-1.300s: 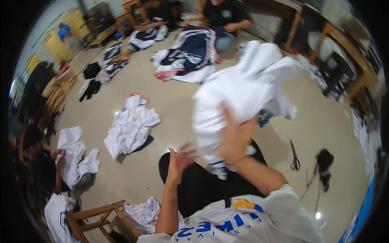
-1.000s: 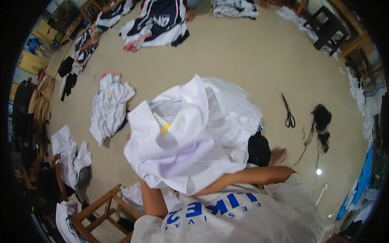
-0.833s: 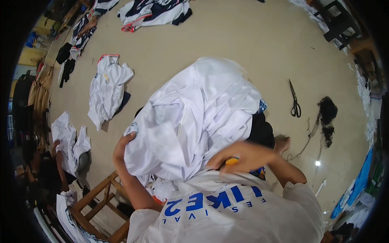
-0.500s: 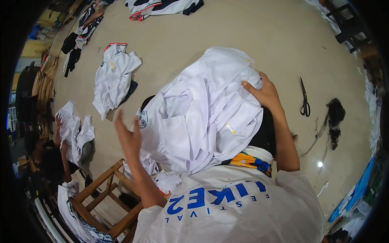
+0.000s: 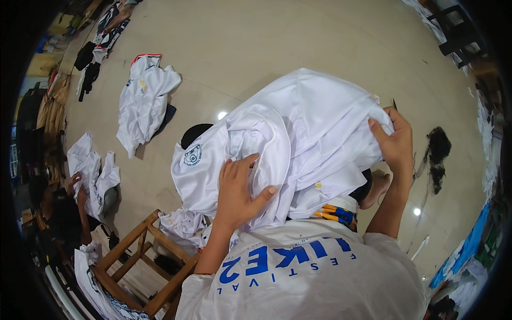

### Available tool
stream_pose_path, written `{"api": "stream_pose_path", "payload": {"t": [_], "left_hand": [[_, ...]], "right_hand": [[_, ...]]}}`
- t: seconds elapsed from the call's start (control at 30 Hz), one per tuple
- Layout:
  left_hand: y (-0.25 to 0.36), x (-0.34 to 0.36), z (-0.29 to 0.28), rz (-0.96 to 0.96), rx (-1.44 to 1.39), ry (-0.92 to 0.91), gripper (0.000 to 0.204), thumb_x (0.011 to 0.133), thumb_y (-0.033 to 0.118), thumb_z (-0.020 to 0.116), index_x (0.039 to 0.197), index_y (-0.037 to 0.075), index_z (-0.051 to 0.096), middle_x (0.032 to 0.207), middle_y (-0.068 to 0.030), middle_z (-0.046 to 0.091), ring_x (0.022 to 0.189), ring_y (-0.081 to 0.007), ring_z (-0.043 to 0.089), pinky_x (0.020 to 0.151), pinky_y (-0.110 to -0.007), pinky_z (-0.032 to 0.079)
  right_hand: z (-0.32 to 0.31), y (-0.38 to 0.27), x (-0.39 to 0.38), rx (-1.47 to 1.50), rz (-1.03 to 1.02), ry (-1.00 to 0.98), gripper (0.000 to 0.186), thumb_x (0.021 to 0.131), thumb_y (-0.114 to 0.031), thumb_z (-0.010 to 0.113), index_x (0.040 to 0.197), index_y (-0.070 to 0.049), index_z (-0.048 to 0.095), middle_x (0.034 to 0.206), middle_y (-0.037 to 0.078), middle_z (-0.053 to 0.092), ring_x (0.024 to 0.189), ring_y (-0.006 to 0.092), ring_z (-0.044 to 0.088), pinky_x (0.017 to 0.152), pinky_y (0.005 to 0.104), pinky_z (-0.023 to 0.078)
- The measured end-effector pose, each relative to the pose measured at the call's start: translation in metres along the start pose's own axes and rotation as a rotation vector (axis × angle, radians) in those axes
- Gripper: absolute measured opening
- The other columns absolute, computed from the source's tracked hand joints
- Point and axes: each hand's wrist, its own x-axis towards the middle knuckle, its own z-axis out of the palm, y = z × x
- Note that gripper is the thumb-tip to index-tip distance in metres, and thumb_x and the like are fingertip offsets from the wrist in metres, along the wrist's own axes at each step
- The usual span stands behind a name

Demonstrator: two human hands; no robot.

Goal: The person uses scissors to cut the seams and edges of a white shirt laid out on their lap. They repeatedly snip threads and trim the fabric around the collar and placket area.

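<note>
Sprawling over black-trousered legs (image 5: 195,135) was a shiny white cloth garment (image 5: 325,125), left hand (image 5: 237,192) spread on top, right hand (image 5: 397,146) pinching its right edge. Past that, a fuzzy black thread tangle (image 5: 439,144) kinda sat toward the right edge of the glossy beige floor (image 5: 229,45), a red-collared white fabric shirt (image 5: 145,104) toward the left.

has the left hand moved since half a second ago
Yes, to the right: the left hand is now farther from the wooden stool, over the white shirt on the lap.

1 own L hand (image 5: 240,194), 1 own R hand (image 5: 396,148), 1 wdn stool (image 5: 127,241) & 1 blk stool (image 5: 460,38).
</note>
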Motion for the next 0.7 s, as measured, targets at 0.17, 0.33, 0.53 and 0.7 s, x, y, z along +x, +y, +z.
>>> {"api": "stream_pose_path", "payload": {"t": [0.17, 0.33, 0.53, 0.7], "left_hand": [[0.027, 0.047, 0.027, -0.060, 0.103, 0.058, 0.068, 0.094, 0.047, 0.072, 0.139, -0.002, 0.057, 0.127, -0.0252, 0.063, 0.121, -0.0439, 0.057, 0.109, -0.053, 0.041], [-0.007, 0.097, 0.040, -0.179, -0.239, 0.189, 0.046, 0.111, 0.037, 0.053, 0.122, -0.007, 0.059, 0.091, -0.0265, 0.068, 0.082, -0.0424, 0.066, 0.076, -0.047, 0.053], [-0.031, 0.104, 0.037, -0.303, -0.239, 0.142, 0.035, 0.114, 0.028, 0.046, 0.110, -0.003, 0.062, 0.076, -0.0169, 0.065, 0.067, -0.0296, 0.063, 0.064, -0.037, 0.047], [-0.036, 0.101, 0.051, -0.144, -0.489, 0.276, 0.034, 0.114, 0.026, 0.048, 0.113, -0.003, 0.065, 0.091, -0.0087, 0.057, 0.075, -0.0197, 0.051, 0.072, -0.031, 0.046]], "right_hand": [[-0.024, 0.086, 0.021, -0.161, 0.044, -0.436, 0.029, 0.090, -0.022, 0.081, 0.109, -0.002, 0.071, 0.098, 0.005, 0.069, 0.088, 0.0143, 0.062, 0.079, 0.0324, 0.051], [-0.061, 0.259, 0.074, -0.488, 0.284, 0.334, 0.037, 0.092, -0.021, 0.077, 0.121, 0.001, 0.071, 0.121, 0.018, 0.072, 0.112, 0.0358, 0.067, 0.095, 0.0437, 0.054], [-0.075, 0.336, 0.045, -0.709, 0.506, 0.396, 0.037, 0.096, -0.009, 0.065, 0.132, 0.002, 0.064, 0.141, 0.029, 0.053, 0.125, 0.0435, 0.059, 0.103, 0.0491, 0.052], [-0.062, 0.341, 0.030, -0.760, 0.264, 0.514, 0.040, 0.089, -0.006, 0.070, 0.127, 0.006, 0.065, 0.127, 0.028, 0.061, 0.114, 0.0435, 0.064, 0.099, 0.0480, 0.053]]}}
